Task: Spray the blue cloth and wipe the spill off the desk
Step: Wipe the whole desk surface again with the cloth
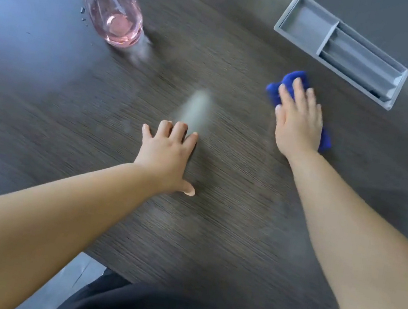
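Note:
My right hand (299, 118) lies flat on the blue cloth (293, 81), pressing it onto the dark wood-grain desk (213, 222) at the right. The cloth shows beyond my fingertips and beside my wrist. My left hand (167, 156) rests flat on the desk near the middle, fingers spread and holding nothing. A pale smear (197, 107) lies on the desk just beyond my left fingertips. The spray bottle (111, 6), clear with pink liquid and a red collar, stands upright at the far left, untouched. The picture is motion-blurred.
A grey recessed cable tray (309, 24) is set into the desk at the far right, just beyond the cloth. A few water droplets (83, 17) sit left of the bottle. The desk's near edge runs just in front of my body.

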Tool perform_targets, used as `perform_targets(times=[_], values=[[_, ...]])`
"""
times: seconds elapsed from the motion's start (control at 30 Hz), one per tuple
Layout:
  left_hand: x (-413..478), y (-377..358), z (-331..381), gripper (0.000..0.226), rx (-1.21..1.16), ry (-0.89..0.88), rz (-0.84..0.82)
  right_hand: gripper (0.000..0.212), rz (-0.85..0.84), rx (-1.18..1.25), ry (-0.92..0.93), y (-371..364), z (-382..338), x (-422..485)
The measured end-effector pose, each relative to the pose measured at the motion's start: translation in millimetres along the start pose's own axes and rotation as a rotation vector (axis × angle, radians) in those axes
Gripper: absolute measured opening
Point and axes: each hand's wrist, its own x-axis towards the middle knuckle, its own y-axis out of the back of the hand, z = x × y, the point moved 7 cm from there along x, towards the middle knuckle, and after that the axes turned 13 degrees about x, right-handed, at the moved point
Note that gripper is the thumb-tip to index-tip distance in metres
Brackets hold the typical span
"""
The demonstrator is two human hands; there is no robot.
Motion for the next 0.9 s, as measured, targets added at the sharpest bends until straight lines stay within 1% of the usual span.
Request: perform_targets(times=[0.03,0.07,0.1,0.13,0.17,0.23,0.27,0.3,0.33,0.37,0.4,0.43,0.5,0.53,0.57,0.6,0.63,0.67,0.7,0.77,0.8,0.83,0.87,0.9], values=[[0,0,1,0.115,0.0,-0.002,-0.008,0.047,0.058,0.03,-0.16,-1,-3,9],[1,1,1,0.115,-0.003,-0.005,-0.011,0.048,0.097,0.055,-0.273,-3,-14,14],[1,1,1,0.114,-0.008,-0.005,-0.013,0.05,0.108,0.075,-0.313,-8,-31,16],[2,1,1,0.115,-0.014,-0.002,-0.015,0.051,0.089,0.08,-0.273,-16,-51,15],[2,1,1,0.115,-0.021,-0.001,-0.017,0.051,0.049,0.066,-0.159,-26,-73,10],[1,1,1,0.115,-0.026,0.001,-0.019,0.052,-0.068,0.032,0.196,-40,-107,-19],[1,1,1,0.115,-0.025,-0.001,-0.02,0.053,-0.135,0.008,0.374,-43,-111,-34],[1,1,1,0.115,-0.026,-0.001,-0.023,0.052,-0.189,-0.011,0.513,-42,-104,-42],[0,0,1,0.116,-0.024,0.0,-0.025,0.051,-0.224,-0.028,0.595,-38,-89,-42],[1,0,1,0.117,-0.021,0.001,-0.024,0.05,-0.217,-0.048,0.603,-30,-68,-33],[1,0,1,0.118,-0.017,-0.001,-0.028,0.051,-0.196,-0.058,0.534,-21,-46,-20],[0,0,2,0.118,-0.019,-0.002,-0.033,0.05,-0.17,-0.057,0.4,-12,-25,-5],[0,-1,1,0.118,-0.03,0.006,-0.032,0.048,-0.077,-0.046,0.037,-3,-1,21],[0,-1,2,0.118,-0.034,0.006,-0.036,0.049,-0.019,-0.029,-0.119,-3,-4,29],[0,-2,3,0.118,-0.039,0.006,-0.045,0.05,0.027,-0.001,-0.236,-6,-15,31],[0,-2,2,0.118,-0.044,0.006,-0.048,0.052,0.058,0.027,-0.288,-10,-33,31],[1,-2,2,0.118,-0.048,0.009,-0.047,0.054,0.055,0.036,-0.267,-18,-54,29],[1,-2,1,0.119,-0.051,0.013,-0.045,0.056,0.027,0.031,-0.182,-29,-76,25],[0,-1,1,0.119,-0.055,0.014,-0.043,0.057,-0.007,0.02,-0.043,-38,-96,16],[0,-1,1,0.118,-0.058,0.011,-0.039,0.058,-0.118,-0.006,0.305,-47,-122,-10],[0,-1,0,0.118,-0.062,0.01,-0.037,0.058,-0.17,-0.017,0.466,-47,-123,-19],[0,-1,0,0.118,-0.065,0.012,-0.034,0.056,-0.212,-0.027,0.581,-43,-115,-19],[0,-1,0,0.118,-0.059,0.011,-0.029,0.055,-0.21,-0.053,0.625,-37,-101,-10],[0,-1,0,0.118,-0.054,0.006,-0.026,0.054,-0.189,-0.071,0.577,-30,-84,5]])
